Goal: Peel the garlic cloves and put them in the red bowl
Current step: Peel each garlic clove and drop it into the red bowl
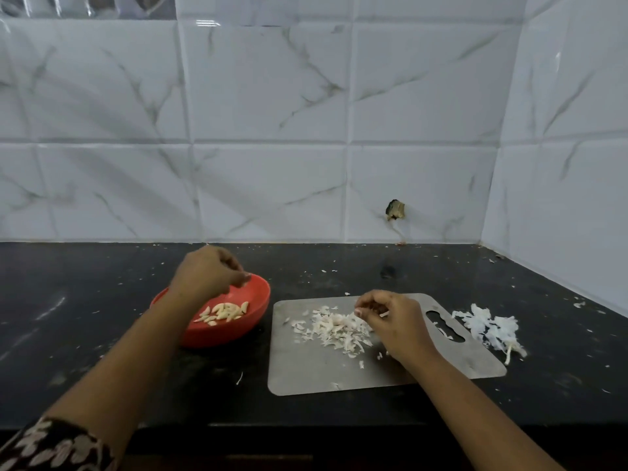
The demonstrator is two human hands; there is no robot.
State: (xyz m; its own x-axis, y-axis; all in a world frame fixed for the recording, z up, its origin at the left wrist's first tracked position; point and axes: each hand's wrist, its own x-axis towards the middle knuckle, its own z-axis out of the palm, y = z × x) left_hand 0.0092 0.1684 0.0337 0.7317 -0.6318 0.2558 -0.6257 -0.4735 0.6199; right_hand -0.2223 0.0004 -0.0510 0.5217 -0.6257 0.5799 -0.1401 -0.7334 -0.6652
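Peeled garlic cloves [224, 312] are lying in the red bowl [217, 336], just beneath the left hand [204, 271]
Its fingertips [243, 277] are bunching together over the far rim — any clove between them is hidden; the right hand [390, 321] is curling over skins [336, 329] on the steel board [339, 375], grip unclear

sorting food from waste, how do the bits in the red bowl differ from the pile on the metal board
The peeled cloves are plump and yellowish; the skin pile is thin, white flakes. The peeled cloves sit in the red bowl; the skin pile spreads over the metal board. Both are garlic.
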